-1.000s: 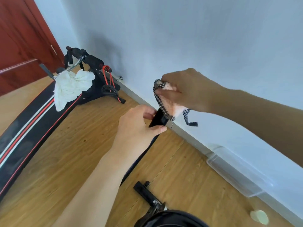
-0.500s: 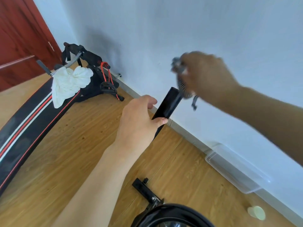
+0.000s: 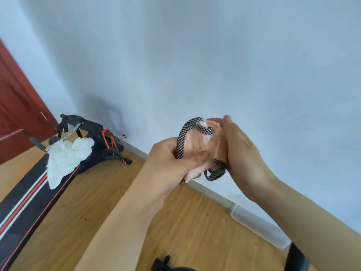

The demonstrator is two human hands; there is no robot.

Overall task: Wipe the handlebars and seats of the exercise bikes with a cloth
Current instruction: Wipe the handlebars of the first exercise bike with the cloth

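Far left, a red door (image 3: 15, 114) meets a pale wall (image 3: 195, 55) that runs along the right of a wooden floor (image 3: 97, 202). A black machine (image 3: 97, 137) with red cords and a metal spring (image 3: 67, 134) sits in the far corner. A white rag (image 3: 66, 159) is draped over its near side, hiding part of the frame. A black mat (image 3: 25, 204) with red and white stripes runs from it toward the near left. A clear box (image 3: 257, 225) lies against the wall at the near right. A black part (image 3: 163, 265) shows at the bottom edge and another dark piece (image 3: 295, 259) at the bottom right; neither can be made out. The hands and forearms cover much of the floor and the foot of the wall in the middle. Counted: two hands, one cloth, one rag, one machine, one box. The cloth (image 3: 199, 147) is held in the air between the hands, in front of the wall and well apart from the machine. It is pink and fuzzy, bunched into a wad, with a black-and-white checked edging that loops over its top and hangs in a small loop beneath. The left hand (image 3: 172, 159) has its fingers (image 3: 195, 156) clenched round the wad's left side, grasping it. The right hand (image 3: 242, 153) lies against the right side with fingers (image 3: 226, 122) nearly straight, pressing rather than gripping; its thumb is hidden.
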